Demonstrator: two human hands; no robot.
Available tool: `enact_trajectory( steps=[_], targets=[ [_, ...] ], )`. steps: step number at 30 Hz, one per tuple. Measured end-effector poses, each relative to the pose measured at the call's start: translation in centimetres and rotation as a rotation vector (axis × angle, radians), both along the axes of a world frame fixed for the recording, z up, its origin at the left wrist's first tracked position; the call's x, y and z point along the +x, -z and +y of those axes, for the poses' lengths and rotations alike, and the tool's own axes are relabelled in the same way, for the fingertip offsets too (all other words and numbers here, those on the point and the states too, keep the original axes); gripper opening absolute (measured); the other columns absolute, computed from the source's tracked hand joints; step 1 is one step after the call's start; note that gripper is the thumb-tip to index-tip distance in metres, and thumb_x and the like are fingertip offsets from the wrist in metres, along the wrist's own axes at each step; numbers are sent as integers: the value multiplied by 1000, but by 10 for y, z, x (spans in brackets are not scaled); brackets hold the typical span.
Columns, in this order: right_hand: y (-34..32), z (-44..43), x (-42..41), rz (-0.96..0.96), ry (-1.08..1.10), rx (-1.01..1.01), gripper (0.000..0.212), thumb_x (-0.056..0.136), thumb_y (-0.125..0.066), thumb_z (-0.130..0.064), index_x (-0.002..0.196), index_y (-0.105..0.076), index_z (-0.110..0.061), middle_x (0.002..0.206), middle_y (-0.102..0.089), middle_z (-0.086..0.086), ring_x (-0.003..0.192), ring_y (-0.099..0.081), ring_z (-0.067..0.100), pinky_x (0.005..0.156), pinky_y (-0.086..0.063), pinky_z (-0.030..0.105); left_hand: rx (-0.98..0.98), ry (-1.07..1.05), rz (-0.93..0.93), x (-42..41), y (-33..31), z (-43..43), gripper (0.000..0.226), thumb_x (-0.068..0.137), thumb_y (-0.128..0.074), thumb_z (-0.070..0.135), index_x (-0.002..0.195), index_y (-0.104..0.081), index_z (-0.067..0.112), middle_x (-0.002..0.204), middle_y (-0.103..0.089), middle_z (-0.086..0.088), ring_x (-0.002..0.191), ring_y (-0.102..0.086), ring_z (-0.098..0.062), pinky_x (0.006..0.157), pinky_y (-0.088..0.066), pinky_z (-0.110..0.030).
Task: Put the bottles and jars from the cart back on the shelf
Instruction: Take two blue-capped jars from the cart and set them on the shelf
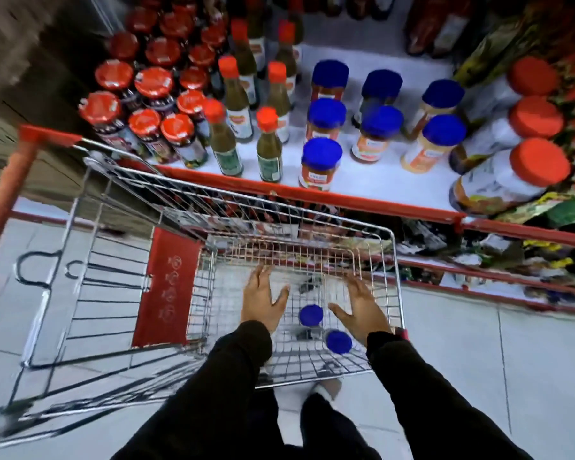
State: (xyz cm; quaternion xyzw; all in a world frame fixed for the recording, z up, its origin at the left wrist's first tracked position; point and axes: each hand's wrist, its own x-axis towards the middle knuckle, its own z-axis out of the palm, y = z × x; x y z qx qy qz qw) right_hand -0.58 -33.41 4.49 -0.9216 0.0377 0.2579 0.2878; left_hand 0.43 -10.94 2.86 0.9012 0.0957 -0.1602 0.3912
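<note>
Two blue-lidded jars stand in the wire cart point(394, 260): one jar point(311, 315) between my hands, the other jar point(338, 341) nearer me, by my right wrist. My left hand point(262, 298) hovers open over the cart, left of the first jar. My right hand point(362, 308) is open too, fingers spread, just right of it. Neither hand touches a jar. Beyond the cart, the white shelf point(362, 180) with a red edge holds several blue-lidded jars point(321, 164) in rows.
On the shelf, red-lidded dark jars point(153, 91) fill the left, green sauce bottles point(269, 147) with red caps stand in the middle, large red-lidded jars point(512, 174) lie at the right. A lower shelf point(478, 260) holds packets. The cart's red handle point(10, 180) is at left. Grey tiled floor lies below.
</note>
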Motion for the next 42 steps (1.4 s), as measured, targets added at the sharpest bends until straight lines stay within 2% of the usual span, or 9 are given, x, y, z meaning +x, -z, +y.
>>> enact_trajectory(
  steps=[6,10,14,17,19,25,29,34,42],
  targets=[
    [65,-24,-23,327,-118,-73,80,88,-68,-42,152,-30,-12,159,-31,11,145,-35,26,116,-31,32,-13,193,302,-22,63,-21,70,94,-61,27,153,-24,18,162,-22,-7,148,-27,-23,115,-25,-25],
    [98,-23,-26,460,-166,-143,85,77,-77,-46,146,-39,-15,147,-47,13,133,-50,31,106,-44,34,23,222,423,-29,103,-40,65,93,-60,13,151,-29,10,157,-31,-11,144,-35,-28,96,-21,3],
    [125,-20,-24,470,-198,-139,72,68,-80,-49,128,-54,-20,128,-59,10,115,-60,31,95,-50,35,39,263,396,-33,140,-54,71,85,-68,14,148,-34,12,149,-41,-12,133,-48,-30,110,-36,-21],
    [136,-23,-19,447,-253,-137,68,64,-82,-47,121,-56,-22,118,-60,9,107,-63,31,87,-52,34,58,225,400,-26,148,-66,52,93,-57,4,142,-39,6,127,-54,-10,98,-58,-15,75,-45,0],
    [137,-25,-17,406,-295,-151,67,58,-85,-47,116,-57,-26,113,-60,6,103,-64,31,82,-52,32,84,201,375,-19,144,-70,41,96,-52,1,136,-43,5,111,-59,-6,82,-55,-8,56,-43,0],
    [142,-28,-9,267,-251,-191,63,68,-81,-30,121,-52,-13,119,-61,12,106,-63,35,78,-50,35,-42,40,307,-19,153,-62,60,69,-84,11,120,-54,12,113,-70,-11,103,-66,-30,87,-56,-35],
    [140,-32,-5,237,-91,-82,57,72,-81,-42,117,-59,-14,114,-67,9,99,-64,30,68,-40,26,-136,-2,253,-13,146,-59,61,70,-84,9,124,-56,7,115,-69,-12,106,-63,-26,91,-52,-30],
    [112,-37,-5,158,55,1,61,61,-85,-53,110,-64,-24,105,-68,-3,90,-63,20,69,-50,28,-247,-92,235,-11,122,-50,59,70,-84,6,123,-58,7,109,-64,-3,108,-59,-22,96,-53,-38],
    [28,-52,-15,36,246,244,68,55,-93,-46,111,-62,-21,108,-69,0,98,-66,20,85,-54,30,-395,-222,150,-16,33,-40,57,75,-79,-2,126,-55,1,113,-59,-6,111,-57,-21,80,-50,-16]
  ],
)
